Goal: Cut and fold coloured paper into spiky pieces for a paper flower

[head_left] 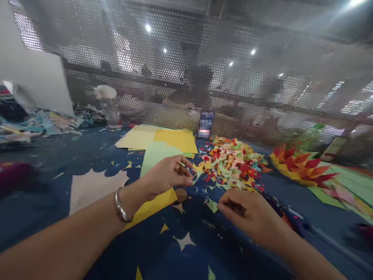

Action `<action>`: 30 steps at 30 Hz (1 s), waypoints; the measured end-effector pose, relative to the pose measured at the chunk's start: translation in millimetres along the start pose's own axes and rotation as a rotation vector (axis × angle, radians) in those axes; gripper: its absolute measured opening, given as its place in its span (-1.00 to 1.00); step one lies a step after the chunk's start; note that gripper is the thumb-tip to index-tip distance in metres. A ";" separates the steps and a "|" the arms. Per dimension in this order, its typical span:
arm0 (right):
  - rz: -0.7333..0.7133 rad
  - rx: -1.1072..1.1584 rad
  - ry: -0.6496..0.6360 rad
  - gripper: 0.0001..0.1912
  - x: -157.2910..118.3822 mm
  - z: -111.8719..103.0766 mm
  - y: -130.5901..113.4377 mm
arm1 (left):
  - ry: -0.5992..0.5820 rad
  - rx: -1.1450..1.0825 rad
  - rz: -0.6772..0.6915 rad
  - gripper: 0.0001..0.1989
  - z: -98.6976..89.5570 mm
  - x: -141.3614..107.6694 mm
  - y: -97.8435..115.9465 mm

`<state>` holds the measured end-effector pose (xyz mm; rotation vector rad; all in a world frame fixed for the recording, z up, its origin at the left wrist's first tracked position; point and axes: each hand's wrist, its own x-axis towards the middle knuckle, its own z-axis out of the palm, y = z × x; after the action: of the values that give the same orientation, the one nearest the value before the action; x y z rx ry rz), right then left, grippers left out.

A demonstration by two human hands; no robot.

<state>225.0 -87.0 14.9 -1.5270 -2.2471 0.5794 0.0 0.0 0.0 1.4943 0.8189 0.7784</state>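
My left hand (169, 175), a silver bangle at its wrist, is over a strip of yellow paper (154, 208). Its fingers are loosely bent and a little apart, with nothing visible between them. Just below its fingertips lies a small brown disc (182, 195). To the right, my right hand (244, 214) is closed in a pinch, and a pale green paper scrap (212, 205) is at its fingertips. A pile of red, yellow, green and pink paper cuttings (233, 161) lies beyond. White star-shaped offcuts (184, 241) rest on the dark blue cloth in front.
Yellow sheets (177, 140) and a notched white sheet (93, 186) lie at left. A red, orange and yellow paper piece with pointed petals (303, 165) sits at right. At the back stand a lidded cup (108, 107), a phone (205, 123) and a perforated metal screen (175, 58).
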 end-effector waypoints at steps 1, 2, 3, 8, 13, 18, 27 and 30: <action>0.007 -0.003 -0.012 -0.78 -1.0 -0.2 0.8 | 0.046 0.011 0.012 -0.62 -3.0 2.6 -0.5; 0.014 -0.007 -0.023 -0.78 -1.8 -0.3 1.5 | 0.081 0.014 0.020 -0.62 -5.5 4.8 -0.9; 0.020 -0.011 -0.031 -0.78 -2.4 0.0 2.1 | 0.105 0.010 0.023 -0.62 -6.9 6.3 -1.0; 0.048 -0.033 -0.050 -0.77 -1.0 4.3 3.5 | 0.066 -0.112 -0.022 -0.61 4.3 2.1 2.5; 0.062 -0.082 -0.027 -0.79 1.2 4.0 6.6 | -0.051 -0.241 -0.099 -0.58 19.2 -7.0 5.5; 0.091 -0.150 0.016 -0.81 2.4 0.2 12.3 | -0.058 -0.258 -0.161 -0.58 21.9 -8.6 5.9; 0.106 -0.158 0.143 -0.80 2.9 -0.9 11.1 | -0.075 -0.269 -0.157 -0.58 27.6 -11.2 4.9; 0.069 -0.051 0.164 -0.75 2.0 0.0 5.7 | -0.081 -0.270 -0.153 -0.60 30.3 -12.1 3.7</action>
<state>228.8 -83.3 12.0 -1.6205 -2.1081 0.4026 19.5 -26.3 1.3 1.2012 0.7271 0.6810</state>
